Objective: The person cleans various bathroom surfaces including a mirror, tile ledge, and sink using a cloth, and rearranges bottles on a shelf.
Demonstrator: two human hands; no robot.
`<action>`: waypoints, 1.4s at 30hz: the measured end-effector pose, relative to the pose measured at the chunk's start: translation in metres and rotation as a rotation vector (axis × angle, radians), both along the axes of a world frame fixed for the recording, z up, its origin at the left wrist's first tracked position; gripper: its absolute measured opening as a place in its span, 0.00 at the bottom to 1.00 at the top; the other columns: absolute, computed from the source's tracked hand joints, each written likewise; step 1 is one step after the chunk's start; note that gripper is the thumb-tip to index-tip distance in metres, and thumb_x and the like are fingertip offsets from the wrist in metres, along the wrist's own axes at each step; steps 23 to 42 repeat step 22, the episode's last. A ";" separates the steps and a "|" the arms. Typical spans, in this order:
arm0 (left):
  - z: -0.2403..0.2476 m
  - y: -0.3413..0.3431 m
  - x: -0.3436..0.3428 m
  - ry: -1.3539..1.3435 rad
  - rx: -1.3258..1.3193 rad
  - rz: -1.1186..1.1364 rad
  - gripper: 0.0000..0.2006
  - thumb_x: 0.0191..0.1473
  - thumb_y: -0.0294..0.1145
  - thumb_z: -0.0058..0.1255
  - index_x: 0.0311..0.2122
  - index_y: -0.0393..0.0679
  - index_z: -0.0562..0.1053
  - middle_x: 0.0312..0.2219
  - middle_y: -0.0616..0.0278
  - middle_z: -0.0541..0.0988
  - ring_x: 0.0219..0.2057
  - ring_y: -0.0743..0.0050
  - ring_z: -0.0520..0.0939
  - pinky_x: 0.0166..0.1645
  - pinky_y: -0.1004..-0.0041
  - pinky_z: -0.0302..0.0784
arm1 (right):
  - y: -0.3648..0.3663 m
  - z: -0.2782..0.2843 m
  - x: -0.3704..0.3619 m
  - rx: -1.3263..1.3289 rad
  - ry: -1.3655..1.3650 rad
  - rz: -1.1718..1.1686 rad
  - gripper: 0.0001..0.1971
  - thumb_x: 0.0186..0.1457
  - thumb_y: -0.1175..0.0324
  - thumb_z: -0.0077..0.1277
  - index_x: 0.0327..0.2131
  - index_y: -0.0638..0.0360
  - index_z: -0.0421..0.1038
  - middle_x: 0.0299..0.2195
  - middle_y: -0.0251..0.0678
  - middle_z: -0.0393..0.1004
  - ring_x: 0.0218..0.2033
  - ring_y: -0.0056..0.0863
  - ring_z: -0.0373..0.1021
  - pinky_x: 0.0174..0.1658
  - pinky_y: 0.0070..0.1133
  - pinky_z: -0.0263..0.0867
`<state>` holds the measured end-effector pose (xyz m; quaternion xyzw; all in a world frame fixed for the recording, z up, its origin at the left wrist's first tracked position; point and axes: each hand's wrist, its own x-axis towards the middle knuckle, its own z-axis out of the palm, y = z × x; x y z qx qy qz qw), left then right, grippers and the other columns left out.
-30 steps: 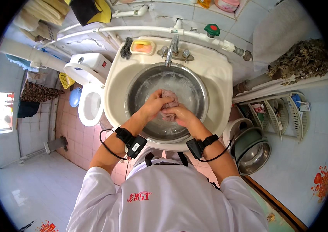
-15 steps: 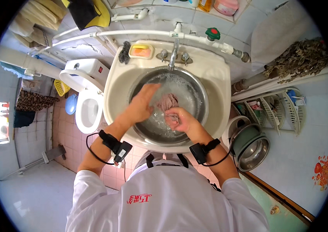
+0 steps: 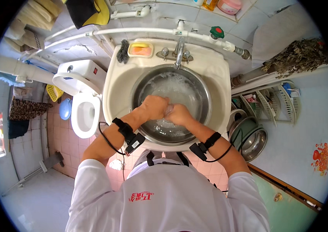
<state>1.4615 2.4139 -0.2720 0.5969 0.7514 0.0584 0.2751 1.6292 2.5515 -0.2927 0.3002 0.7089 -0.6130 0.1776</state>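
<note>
A steel basin (image 3: pixel 202 96) full of foamy water sits in a cream washbasin (image 3: pixel 117 77). My left hand (image 3: pixel 154 107) and my right hand (image 3: pixel 178 114) are clenched side by side over the water, knuckles touching. Between them they squeeze a small wet pale cloth (image 3: pixel 168 111), mostly hidden by the fingers. Both wrists carry black straps with small devices and cables. The tap (image 3: pixel 178 48) stands at the basin's far edge.
A soap dish (image 3: pixel 141 49) and a dark scrubber (image 3: pixel 123 52) lie on the washbasin's back rim. A white toilet (image 3: pixel 83 112) stands to the left. Stacked metal bowls (image 3: pixel 253 139) and a wire rack (image 3: pixel 272 106) are to the right. Pipes run along the tiled wall.
My hands were apart over the water with a pinkish cloth between them. They have come together into tight fists on the cloth at the basin's near middle.
</note>
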 end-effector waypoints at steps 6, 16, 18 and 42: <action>0.037 -0.026 -0.028 -0.185 0.099 0.092 0.35 0.51 0.33 0.77 0.66 0.46 0.80 0.54 0.40 0.88 0.59 0.34 0.90 0.60 0.46 0.89 | -0.019 0.009 -0.011 -0.481 -0.020 -0.328 0.06 0.61 0.72 0.69 0.35 0.61 0.81 0.23 0.32 0.74 0.20 0.27 0.69 0.24 0.29 0.63; 0.016 -0.049 -0.042 -0.104 0.424 -0.096 0.37 0.54 0.30 0.78 0.70 0.48 0.78 0.63 0.41 0.83 0.59 0.34 0.89 0.56 0.51 0.92 | -0.015 0.034 -0.030 -0.973 -0.211 -0.170 0.12 0.69 0.69 0.63 0.29 0.52 0.74 0.23 0.29 0.71 0.18 0.21 0.63 0.21 0.25 0.57; 0.002 -0.045 -0.037 -0.123 0.284 -0.070 0.32 0.57 0.33 0.76 0.66 0.48 0.79 0.62 0.42 0.85 0.55 0.34 0.92 0.52 0.49 0.92 | -0.018 0.030 -0.031 -0.476 -0.166 -0.071 0.09 0.67 0.66 0.67 0.34 0.58 0.80 0.25 0.31 0.76 0.19 0.25 0.68 0.22 0.27 0.61; -0.007 -0.025 -0.027 -0.126 0.087 0.016 0.29 0.59 0.36 0.76 0.64 0.47 0.79 0.62 0.44 0.87 0.54 0.36 0.93 0.53 0.47 0.92 | -0.020 0.013 -0.035 0.218 -0.007 0.049 0.12 0.66 0.57 0.72 0.42 0.54 0.88 0.37 0.41 0.88 0.32 0.40 0.82 0.34 0.38 0.74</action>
